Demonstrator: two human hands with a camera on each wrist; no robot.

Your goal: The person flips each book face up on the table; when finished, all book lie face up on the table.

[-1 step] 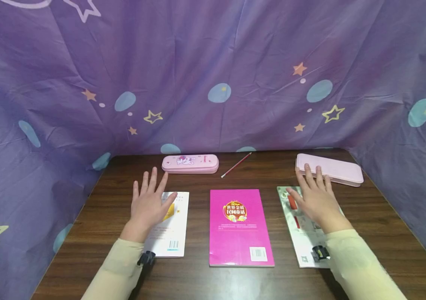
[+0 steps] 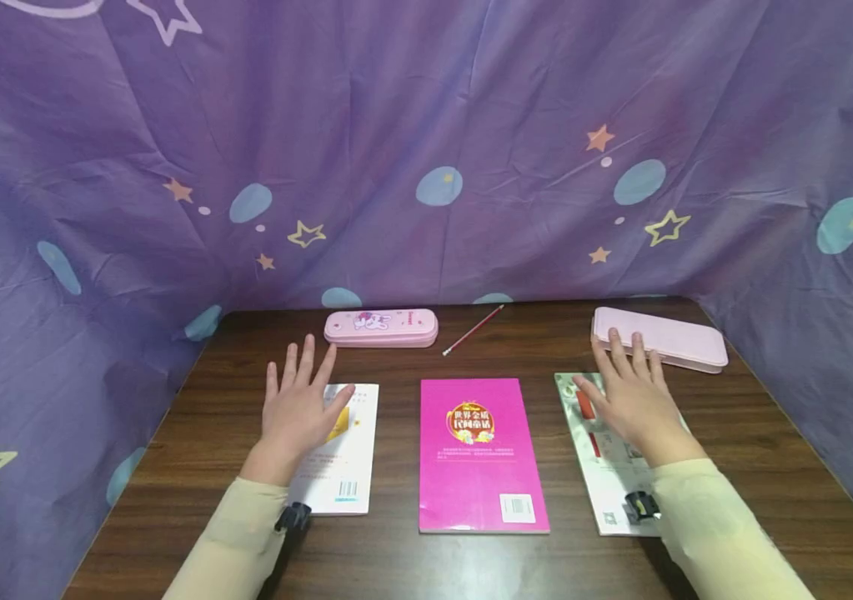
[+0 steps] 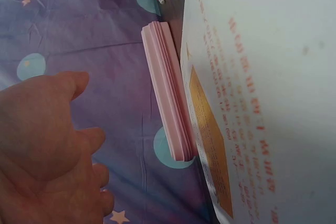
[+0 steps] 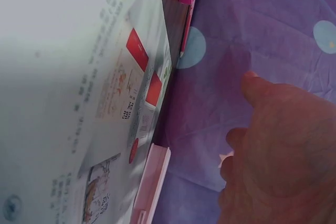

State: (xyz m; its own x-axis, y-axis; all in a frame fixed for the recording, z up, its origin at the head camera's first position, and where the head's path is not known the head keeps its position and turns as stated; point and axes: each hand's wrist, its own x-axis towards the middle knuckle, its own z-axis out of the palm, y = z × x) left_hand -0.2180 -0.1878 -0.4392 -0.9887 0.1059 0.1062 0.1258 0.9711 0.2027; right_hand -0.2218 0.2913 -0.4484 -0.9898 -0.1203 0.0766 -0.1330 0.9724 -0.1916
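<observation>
My left hand (image 2: 297,417), fingers spread, hovers over a white book (image 2: 357,475) with a yellow patch and a barcode. In the left wrist view that hand (image 3: 50,150) is apart from the cover and holds nothing. On the right, my right hand (image 2: 638,407) is likewise spread above a pale green and white book (image 2: 584,442) with red marks, covering part of it. Its fingertips overlap the edge of a plain pink pencil case (image 2: 666,337) in the head view; the right wrist view shows the hand (image 4: 289,150) raised, touching nothing. Between the hands lies a magenta book (image 2: 471,487).
A pink pencil case with a rabbit picture (image 2: 381,327) lies at the back left of the dark wooden table (image 2: 396,567). Beside it is a red pencil (image 2: 474,331), lying at a slant. A purple curtain (image 2: 426,125) surrounds the table's back and sides.
</observation>
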